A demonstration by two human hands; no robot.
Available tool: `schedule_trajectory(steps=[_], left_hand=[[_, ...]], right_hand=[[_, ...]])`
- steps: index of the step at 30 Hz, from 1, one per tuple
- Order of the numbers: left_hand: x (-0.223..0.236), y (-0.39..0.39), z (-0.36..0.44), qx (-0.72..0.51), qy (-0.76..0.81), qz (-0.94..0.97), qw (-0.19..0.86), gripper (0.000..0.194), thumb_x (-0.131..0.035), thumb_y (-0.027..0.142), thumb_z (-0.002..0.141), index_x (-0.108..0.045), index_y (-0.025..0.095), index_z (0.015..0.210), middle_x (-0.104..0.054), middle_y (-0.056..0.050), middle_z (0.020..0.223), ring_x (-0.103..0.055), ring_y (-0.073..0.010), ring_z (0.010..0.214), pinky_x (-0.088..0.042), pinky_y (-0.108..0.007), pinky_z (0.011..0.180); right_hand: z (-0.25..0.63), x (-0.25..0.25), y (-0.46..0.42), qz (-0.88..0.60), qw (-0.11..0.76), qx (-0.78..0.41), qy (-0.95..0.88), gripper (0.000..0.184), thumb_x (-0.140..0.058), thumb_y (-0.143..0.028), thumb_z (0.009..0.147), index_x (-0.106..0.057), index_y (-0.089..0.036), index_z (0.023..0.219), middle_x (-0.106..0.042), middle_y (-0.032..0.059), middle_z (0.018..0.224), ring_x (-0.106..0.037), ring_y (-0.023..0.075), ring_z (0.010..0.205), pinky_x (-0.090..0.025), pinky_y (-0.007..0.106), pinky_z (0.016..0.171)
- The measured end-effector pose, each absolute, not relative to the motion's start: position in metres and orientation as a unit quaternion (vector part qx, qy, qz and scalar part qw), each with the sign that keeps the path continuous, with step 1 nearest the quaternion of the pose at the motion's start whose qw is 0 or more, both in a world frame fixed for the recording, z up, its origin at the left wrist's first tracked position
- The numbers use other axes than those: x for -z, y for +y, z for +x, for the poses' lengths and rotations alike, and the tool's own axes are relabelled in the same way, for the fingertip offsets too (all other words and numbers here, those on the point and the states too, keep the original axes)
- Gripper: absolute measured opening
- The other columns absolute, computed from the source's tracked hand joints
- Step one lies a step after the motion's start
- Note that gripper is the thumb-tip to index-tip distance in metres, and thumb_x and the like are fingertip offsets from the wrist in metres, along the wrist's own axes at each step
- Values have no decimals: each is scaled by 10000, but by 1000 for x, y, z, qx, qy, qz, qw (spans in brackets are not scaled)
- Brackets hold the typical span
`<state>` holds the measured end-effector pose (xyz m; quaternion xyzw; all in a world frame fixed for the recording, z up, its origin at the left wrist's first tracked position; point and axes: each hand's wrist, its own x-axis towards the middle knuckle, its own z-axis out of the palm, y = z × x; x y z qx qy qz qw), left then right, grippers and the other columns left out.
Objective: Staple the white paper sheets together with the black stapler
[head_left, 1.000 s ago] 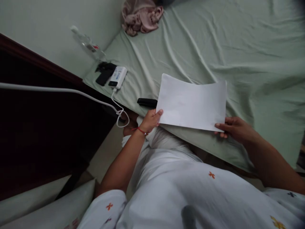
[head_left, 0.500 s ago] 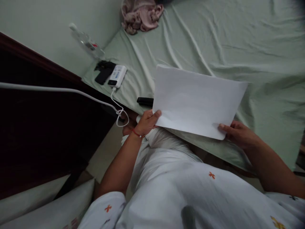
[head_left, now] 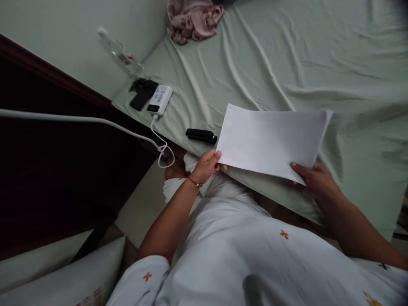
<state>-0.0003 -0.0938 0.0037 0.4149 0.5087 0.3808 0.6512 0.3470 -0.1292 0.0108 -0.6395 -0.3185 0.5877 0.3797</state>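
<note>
A blank white sheet of paper [head_left: 270,140] lies low over the near edge of a bed with a pale green sheet [head_left: 287,68]. My left hand [head_left: 206,165] pinches the paper's near left corner, a red thread round its wrist. My right hand [head_left: 314,180] grips the near right corner, thumb on top. A small black stapler-like object [head_left: 201,135] lies on the sheet just left of the paper, apart from both hands.
A white power bank [head_left: 160,99] with a white cable [head_left: 95,123] lies beside a black phone [head_left: 143,93] at the bed's corner. A clear plastic bottle [head_left: 119,53] leans on the wall. A pink crumpled cloth [head_left: 194,19] lies far back. Dark wooden furniture [head_left: 57,161] stands left.
The paper was lifted and tilted up toward me half a second ago. It has now come back down, flatter, close to the bed sheet, with both hands still on its corners.
</note>
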Motion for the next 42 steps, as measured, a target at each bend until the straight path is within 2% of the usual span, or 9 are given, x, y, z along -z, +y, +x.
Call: schedule_trajectory(steps=[4,10,15,22,27,31,36,39,42], left_hand=[[-1,-95,0,-396,510,366,670,527,-830,647,831,-618,165,846,-648,-1,557,-385,-44,407,-216,-181,415],[-8,-99,1,-430,483,343,681,523,-911,554,766,-676,134,973,-752,-53,720,-440,-34,457,-281,-173,459],[-9,-92,-5,-411,553,340,640,400,-896,440,795,-651,131,860,-696,-23,637,-383,-17,399,-220,-177,423],[-13,-83,-16,-441,581,313,608,326,-875,350,810,-618,150,830,-678,9,592,-370,-9,373,-230,-150,418],[-16,-81,-20,-455,580,312,599,343,-899,359,785,-633,149,840,-680,9,576,-369,-13,370,-224,-152,407],[-15,-82,-21,-456,579,307,602,330,-905,350,766,-649,146,809,-690,-1,590,-357,-7,372,-226,-151,404],[-11,-85,-25,-476,572,311,591,320,-921,323,697,-656,146,730,-680,7,618,-361,-4,383,-233,-169,404],[-7,-86,-36,-493,603,317,541,267,-892,299,695,-698,142,791,-698,-3,634,-382,-27,394,-251,-188,410],[-10,-84,-50,-495,653,385,425,168,-772,300,821,-725,154,890,-755,-36,706,-450,-73,429,-343,-218,445]], right_hand=[[342,-18,-131,-662,361,-580,-309,358,-908,-508,683,-642,-268,680,-587,-16,572,-497,131,442,-410,262,342],[346,-26,-130,-682,352,-560,-312,439,-911,-513,740,-559,-254,699,-502,-32,513,-394,89,381,-267,238,312],[338,-37,-119,-686,340,-545,-343,451,-873,-519,787,-525,-254,681,-475,-32,540,-379,90,414,-312,242,321],[328,-49,-101,-612,347,-631,-328,519,-995,-535,550,-605,-247,735,-543,-34,626,-451,84,488,-400,218,375],[328,-38,-104,-623,304,-631,-348,512,-974,-572,564,-618,-239,720,-544,-40,565,-421,82,433,-328,221,350],[325,-34,-104,-631,333,-589,-380,500,-919,-579,659,-545,-246,664,-476,-61,540,-373,68,416,-292,216,354],[325,-37,-93,-608,353,-601,-380,573,-941,-575,632,-479,-239,600,-387,-71,515,-336,51,408,-231,204,346],[326,-39,-88,-618,364,-593,-366,523,-948,-521,639,-511,-235,626,-412,-61,538,-334,49,415,-225,206,342],[330,-39,-86,-633,377,-579,-350,466,-945,-469,649,-543,-234,666,-463,-40,569,-328,52,425,-212,219,332]])
